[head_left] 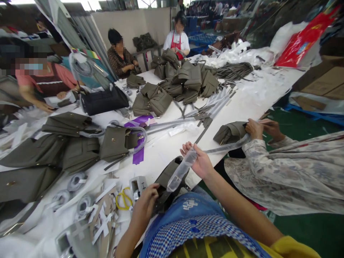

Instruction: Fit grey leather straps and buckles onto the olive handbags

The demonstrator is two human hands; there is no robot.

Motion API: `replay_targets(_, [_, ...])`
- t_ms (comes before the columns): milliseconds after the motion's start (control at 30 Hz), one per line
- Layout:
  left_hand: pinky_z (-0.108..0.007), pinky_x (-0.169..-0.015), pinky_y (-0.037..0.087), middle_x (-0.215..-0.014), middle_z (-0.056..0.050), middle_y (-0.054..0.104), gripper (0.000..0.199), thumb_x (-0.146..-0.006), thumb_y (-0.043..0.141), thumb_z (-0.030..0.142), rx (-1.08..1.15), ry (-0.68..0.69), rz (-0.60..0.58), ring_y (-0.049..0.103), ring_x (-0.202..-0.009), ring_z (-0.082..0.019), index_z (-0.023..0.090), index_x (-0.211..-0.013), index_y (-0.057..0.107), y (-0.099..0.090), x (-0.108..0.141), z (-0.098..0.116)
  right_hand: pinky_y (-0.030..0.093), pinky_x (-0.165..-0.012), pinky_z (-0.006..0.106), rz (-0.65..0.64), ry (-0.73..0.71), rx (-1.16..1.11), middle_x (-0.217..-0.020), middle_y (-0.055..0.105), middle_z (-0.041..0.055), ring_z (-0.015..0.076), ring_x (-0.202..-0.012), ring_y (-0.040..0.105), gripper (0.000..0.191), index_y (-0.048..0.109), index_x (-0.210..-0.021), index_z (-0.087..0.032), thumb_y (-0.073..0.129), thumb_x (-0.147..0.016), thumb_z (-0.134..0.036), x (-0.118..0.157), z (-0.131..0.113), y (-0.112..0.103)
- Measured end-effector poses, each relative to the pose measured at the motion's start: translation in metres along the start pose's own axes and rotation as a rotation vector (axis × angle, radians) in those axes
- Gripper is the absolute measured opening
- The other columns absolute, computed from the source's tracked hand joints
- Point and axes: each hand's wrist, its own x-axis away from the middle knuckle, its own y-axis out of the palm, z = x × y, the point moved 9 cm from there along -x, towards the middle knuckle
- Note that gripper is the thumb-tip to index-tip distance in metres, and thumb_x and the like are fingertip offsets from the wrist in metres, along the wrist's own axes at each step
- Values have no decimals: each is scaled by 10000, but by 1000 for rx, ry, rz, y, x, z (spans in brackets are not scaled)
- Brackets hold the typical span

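Observation:
My right hand [197,161] is closed around a strap wrapped in clear plastic [181,172], its buckle end hanging down over the bag near me. My left hand [145,204] rests at the left side of that dark olive bag [168,175], fingers curled on its edge; what they grip is partly hidden. The bag lies at the table's edge against my blue apron. From my right hand the strap runs right, toward another olive bag [231,132] beside a co-worker's hands [255,129].
Olive bags [80,152] cover the left of the white table [161,143], with more piled at the centre [188,77]. Yellow-handled scissors [123,199], tape dispensers [75,238] and paper scraps lie left of me. Co-workers sit at the left, far side and right.

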Motion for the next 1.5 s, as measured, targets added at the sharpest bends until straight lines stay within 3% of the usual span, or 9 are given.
replay_targets(167, [-413,-1026,438,-1340,-121,572,474,-942,449,352,389,-40,-79,576,-1188,-234,212,-1393,404,9,-53,53,443,-1053,386,-119,91,49,-910,708,24,171,-983,660,158,632,-937,-200,576,-899,-343,9,12,36])
replay_targets(300, [-345,-887,496,-1062,-72,697,428,-892,537,404,381,20,-208,642,-972,-227,191,-1262,565,34,-79,82,451,-1035,414,-194,27,165,-858,708,15,182,-915,672,246,626,-1028,-210,602,-877,-403,17,-1,62])
replay_targets(467, [-263,-633,463,-665,-3,614,406,-916,466,456,364,-27,-248,560,-611,-159,149,-1130,626,67,-62,34,454,-1029,402,-114,-17,148,-859,704,20,183,-904,669,283,639,-1021,-209,638,-840,-426,9,-1,32])
replay_targets(700, [-334,-768,489,-874,-67,690,413,-848,537,524,245,-45,-207,617,-826,-237,182,-1033,677,70,-33,-26,491,-992,370,23,-10,-28,-1008,696,47,180,-1033,646,291,646,-933,-204,581,-864,-480,-18,-3,-36])
replay_targets(833, [-306,-710,483,-881,-58,664,433,-872,509,519,345,-97,-83,597,-760,-199,163,-1092,619,55,-44,-26,485,-1000,335,71,-65,2,-1001,706,27,157,-1024,650,266,651,-942,-214,597,-863,-462,-26,-12,-44])
replay_targets(967, [-256,-594,450,-786,-15,612,417,-922,430,502,499,-125,46,532,-627,-142,157,-1121,553,54,-70,0,483,-987,349,-24,32,211,-1117,697,45,187,-1097,626,358,624,-1104,-232,661,-829,-458,-11,27,-26])
replay_targets(1167, [-295,-789,454,-931,-43,656,325,-935,447,431,450,26,-70,586,-852,-187,175,-1027,624,74,-99,42,464,-986,383,-80,-90,440,-994,733,82,228,-1040,655,304,662,-923,-180,655,-833,-471,-3,23,4])
replay_targets(1300, [-282,-771,449,-798,-26,645,329,-934,444,419,493,15,-195,585,-786,-172,165,-843,633,91,-103,31,410,-1052,395,-77,-210,445,-996,732,74,226,-1079,641,326,656,-923,-188,631,-841,-503,-19,-7,6])
replay_targets(1500, [-253,-677,431,-709,19,589,375,-923,471,459,801,-158,-116,541,-658,-129,181,-1172,499,93,-114,4,452,-1004,402,-187,-212,853,-1255,633,77,227,-1155,587,496,540,-1268,-249,602,-846,-501,-11,1,-15])
